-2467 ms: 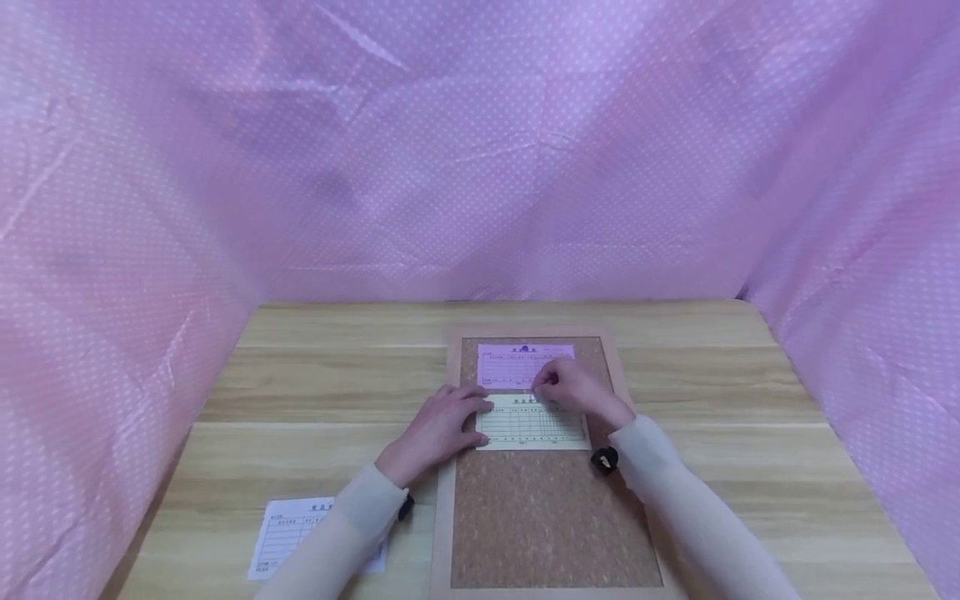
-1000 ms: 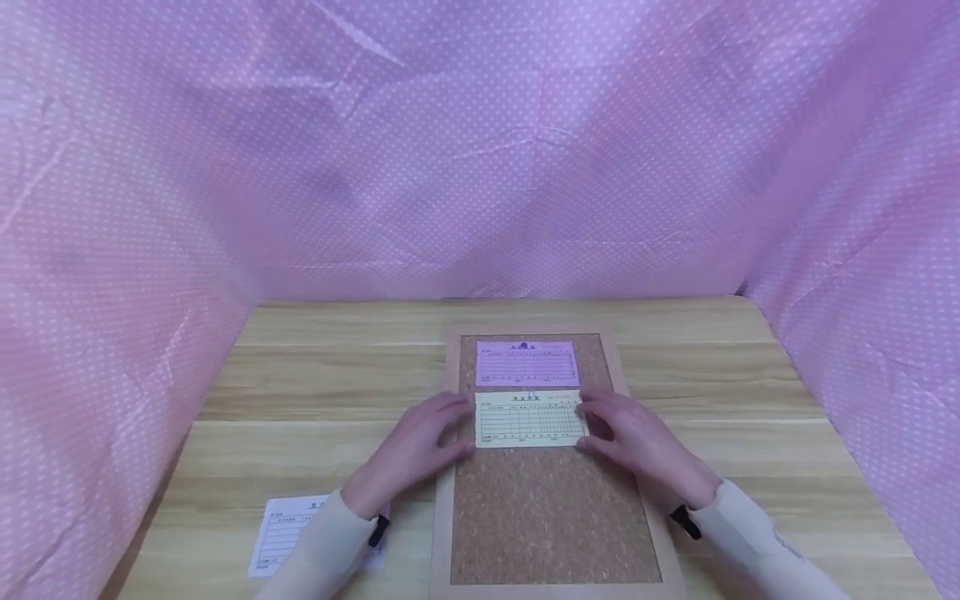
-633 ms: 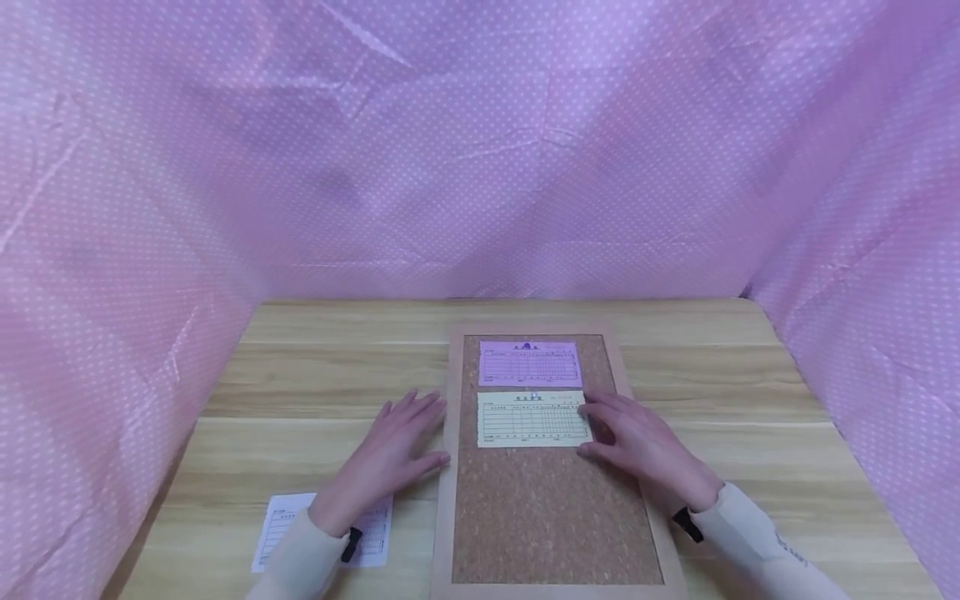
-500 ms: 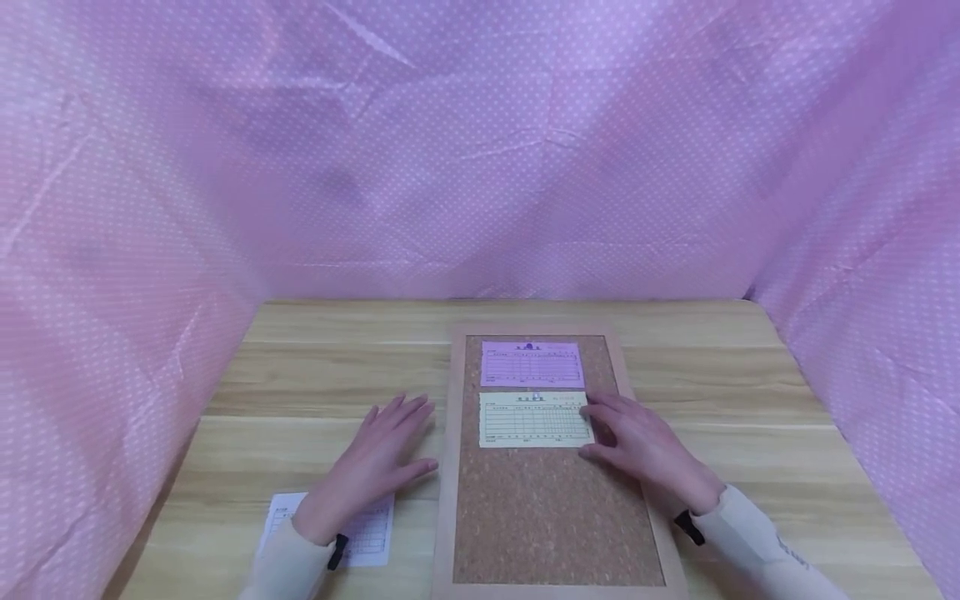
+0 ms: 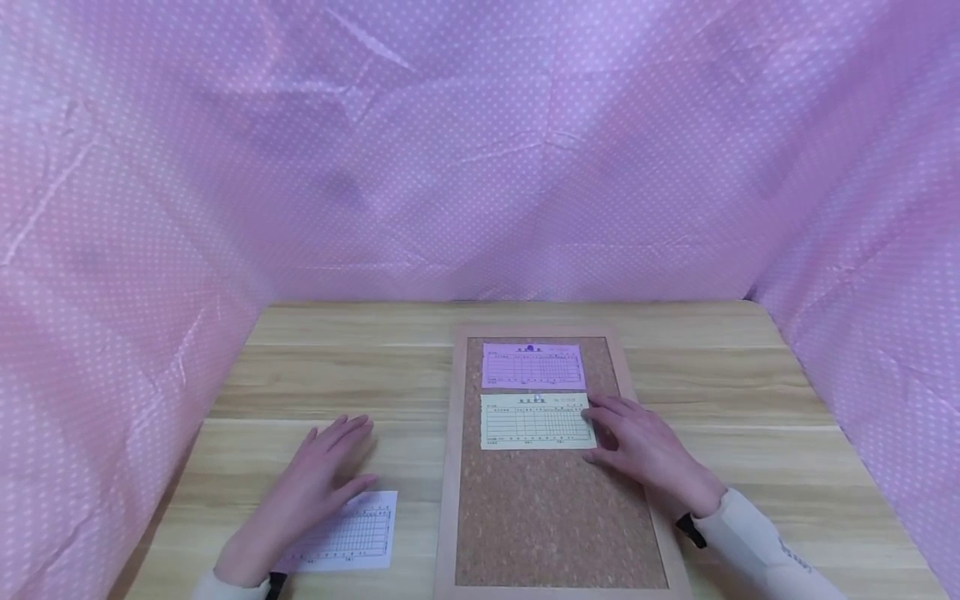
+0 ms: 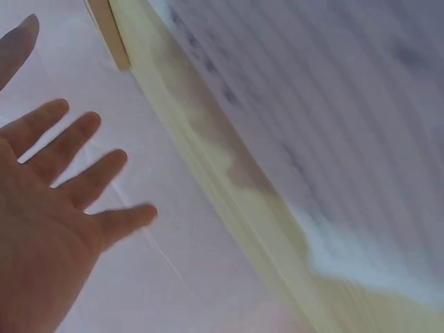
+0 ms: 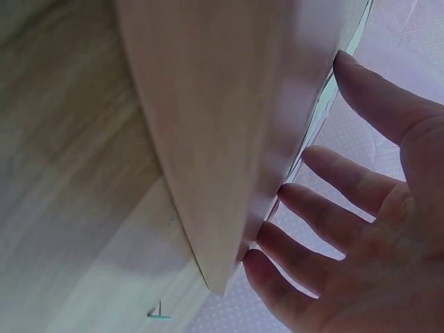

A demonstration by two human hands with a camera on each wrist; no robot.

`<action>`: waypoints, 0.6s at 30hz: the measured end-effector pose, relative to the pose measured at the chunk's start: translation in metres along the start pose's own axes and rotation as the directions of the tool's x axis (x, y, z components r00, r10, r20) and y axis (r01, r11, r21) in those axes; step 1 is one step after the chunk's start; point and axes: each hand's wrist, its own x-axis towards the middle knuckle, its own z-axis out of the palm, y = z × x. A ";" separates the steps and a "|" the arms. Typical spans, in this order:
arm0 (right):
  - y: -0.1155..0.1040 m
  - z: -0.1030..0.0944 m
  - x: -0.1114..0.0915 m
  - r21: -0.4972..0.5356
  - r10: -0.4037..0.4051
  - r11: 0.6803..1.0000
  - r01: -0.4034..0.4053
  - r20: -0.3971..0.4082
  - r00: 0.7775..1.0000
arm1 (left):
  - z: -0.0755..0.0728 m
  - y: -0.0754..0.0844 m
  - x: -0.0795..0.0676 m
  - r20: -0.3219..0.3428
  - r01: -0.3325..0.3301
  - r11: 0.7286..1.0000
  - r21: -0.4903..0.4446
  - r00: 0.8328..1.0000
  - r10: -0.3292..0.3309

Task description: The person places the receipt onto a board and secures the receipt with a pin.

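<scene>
Head view: white slip [image 5: 360, 533] likely light, easily creased; pinch its three o'clock edge. Left hand [image 5: 303, 487], right hand [image 5: 647, 442]: fingers relaxed, gripping nothing.

The table [image 5: 750, 375] has a pale wood-grain top, its lighter and darker bands running from side to side and its far corners rounded. Beyond the table's far edge rises a back cloth [image 5: 450, 167], pinkish purple with small white dots, creased in places and crossed by softly shaded areas. Left of the table hangs a left side cloth [image 5: 135, 333] in the same dotted pattern, wrinkled, and right of the table a matching right side cloth [image 5: 862, 292] slopes down past its edge.
</scene>
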 end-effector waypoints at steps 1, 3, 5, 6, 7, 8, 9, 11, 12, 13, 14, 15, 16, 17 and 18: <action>0.000 0.000 0.000 0.000 0.002 1.000 -0.002 0.000 1.000 | -0.002 -0.004 -0.003 -0.015 -0.009 1.000 0.003 1.000 0.009; -0.001 0.000 0.000 0.001 0.005 1.000 -0.005 -0.002 1.000 | -0.005 -0.011 -0.011 -0.040 -0.016 1.000 0.006 0.999 0.016; -0.001 0.000 0.000 0.000 0.007 1.000 -0.007 0.001 1.000 | -0.009 -0.017 -0.018 -0.047 0.010 1.000 -0.011 0.999 -0.010; -0.001 0.000 0.000 0.000 0.009 1.000 -0.009 0.002 1.000 | -0.011 -0.020 -0.022 -0.051 0.026 0.999 -0.021 0.998 -0.027; -0.001 0.000 0.000 0.000 0.010 1.000 -0.010 0.005 1.000 | -0.013 -0.023 -0.026 -0.049 0.050 0.998 -0.036 0.997 -0.052; -0.002 0.000 0.000 0.001 0.012 1.000 -0.012 0.007 1.000 | -0.015 -0.025 -0.029 -0.045 0.077 0.996 -0.051 0.996 -0.079; -0.002 0.000 0.000 0.001 0.013 1.000 -0.013 0.009 1.000 | -0.017 -0.028 -0.033 -0.042 0.104 0.993 -0.063 0.993 -0.106; -0.002 0.000 0.001 0.003 0.014 1.000 -0.014 0.012 1.000 | -0.021 -0.033 -0.040 -0.037 0.149 0.985 -0.088 0.988 -0.153; -0.002 0.000 0.001 0.003 0.014 1.000 -0.014 0.014 1.000 | -0.023 -0.036 -0.044 -0.032 0.168 0.980 -0.106 0.985 -0.172; -0.002 0.000 0.001 0.003 0.014 1.000 -0.014 0.015 1.000 | -0.024 -0.039 -0.048 -0.024 0.196 0.973 -0.121 0.979 -0.201; -0.002 -0.001 0.001 0.005 0.015 1.000 -0.016 0.017 1.000 | -0.025 -0.042 -0.052 -0.022 0.215 0.968 -0.126 0.975 -0.220; -0.002 -0.001 0.002 0.004 0.016 1.000 -0.016 0.017 1.000 | -0.026 -0.045 -0.055 -0.021 0.235 0.963 -0.134 0.971 -0.239; -0.002 -0.001 0.002 0.004 0.017 1.000 -0.017 0.018 1.000 | -0.027 -0.048 -0.059 -0.020 0.253 0.957 -0.141 0.966 -0.258; -0.002 -0.001 0.002 0.006 0.021 1.000 -0.021 0.020 1.000 | -0.027 -0.051 -0.063 -0.019 0.271 0.951 -0.148 0.961 -0.276; -0.002 -0.001 0.002 0.006 0.021 1.000 -0.022 0.022 1.000 | -0.028 -0.054 -0.067 -0.019 0.285 0.946 -0.157 0.957 -0.291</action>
